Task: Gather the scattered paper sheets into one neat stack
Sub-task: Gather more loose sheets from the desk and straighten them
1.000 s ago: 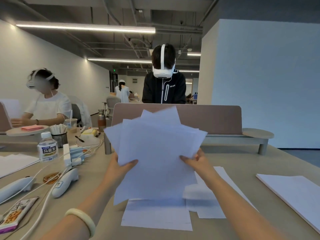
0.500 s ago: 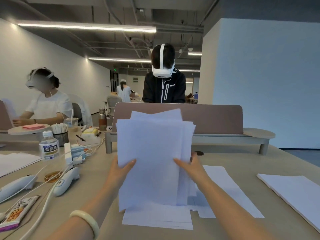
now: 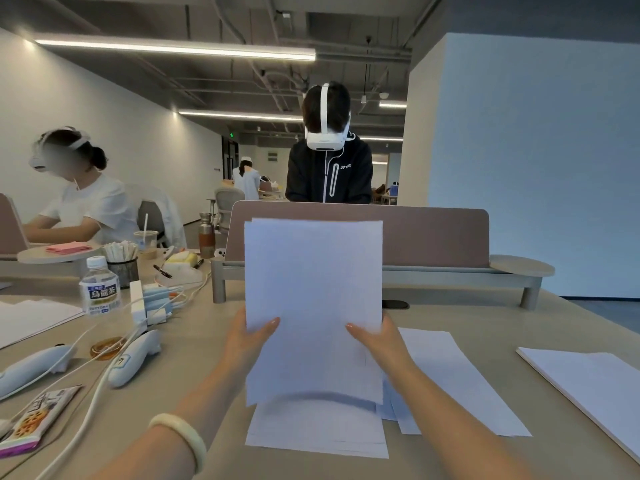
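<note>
Head view: the left hand (image 3: 247, 337) grips the left edge of an upright bundle of white paper sheets (image 3: 313, 299), thumb across the front, its other fingers hidden behind. The bundle's edges look nearly flush. The right hand (image 3: 377, 341) grips the right edge the same way. This looks like the squaring-up step. The next move likely calls for tapping the bundle on the beige tabletop (image 3: 194, 327), then adding the flat white sheet (image 3: 317, 433) beneath and the loose white sheets (image 3: 457, 375) to its right. The sheet count is unreadable, and a white paper pile (image 3: 588, 382) at far right is cut off.
</note>
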A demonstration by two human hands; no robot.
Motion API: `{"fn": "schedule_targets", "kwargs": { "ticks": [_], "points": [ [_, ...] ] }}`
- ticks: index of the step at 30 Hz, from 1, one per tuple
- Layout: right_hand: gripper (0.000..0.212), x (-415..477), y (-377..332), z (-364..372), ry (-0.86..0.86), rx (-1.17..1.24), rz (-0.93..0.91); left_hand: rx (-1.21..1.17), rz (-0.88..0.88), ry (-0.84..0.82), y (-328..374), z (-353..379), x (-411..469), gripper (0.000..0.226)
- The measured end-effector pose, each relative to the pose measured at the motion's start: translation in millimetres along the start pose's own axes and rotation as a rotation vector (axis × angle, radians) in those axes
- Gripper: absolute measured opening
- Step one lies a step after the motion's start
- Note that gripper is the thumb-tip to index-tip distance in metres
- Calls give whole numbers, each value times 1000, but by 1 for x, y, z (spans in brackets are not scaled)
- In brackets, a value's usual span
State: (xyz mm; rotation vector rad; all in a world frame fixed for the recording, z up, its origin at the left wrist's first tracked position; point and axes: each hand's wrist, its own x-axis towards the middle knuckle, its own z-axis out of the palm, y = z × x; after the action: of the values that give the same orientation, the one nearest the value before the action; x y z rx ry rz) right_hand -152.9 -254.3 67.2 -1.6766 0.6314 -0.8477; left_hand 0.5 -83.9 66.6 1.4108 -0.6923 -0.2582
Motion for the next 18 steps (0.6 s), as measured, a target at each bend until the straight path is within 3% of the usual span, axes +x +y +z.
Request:
{"fn": "schedule_targets", "kwargs": {
  "ticks": [6, 12, 18],
  "points": [
    [41, -10, 14, 10, 28, -39, 68, 22, -185, 101, -25, 3, -2, 14],
    [23, -7, -4, 15, 51, 42, 38, 24, -112, 106, -7, 13, 2, 12],
    [36, -13, 3, 13, 69, 80, 57, -20, -114, 78, -14, 12, -11, 26]
  ]
}}
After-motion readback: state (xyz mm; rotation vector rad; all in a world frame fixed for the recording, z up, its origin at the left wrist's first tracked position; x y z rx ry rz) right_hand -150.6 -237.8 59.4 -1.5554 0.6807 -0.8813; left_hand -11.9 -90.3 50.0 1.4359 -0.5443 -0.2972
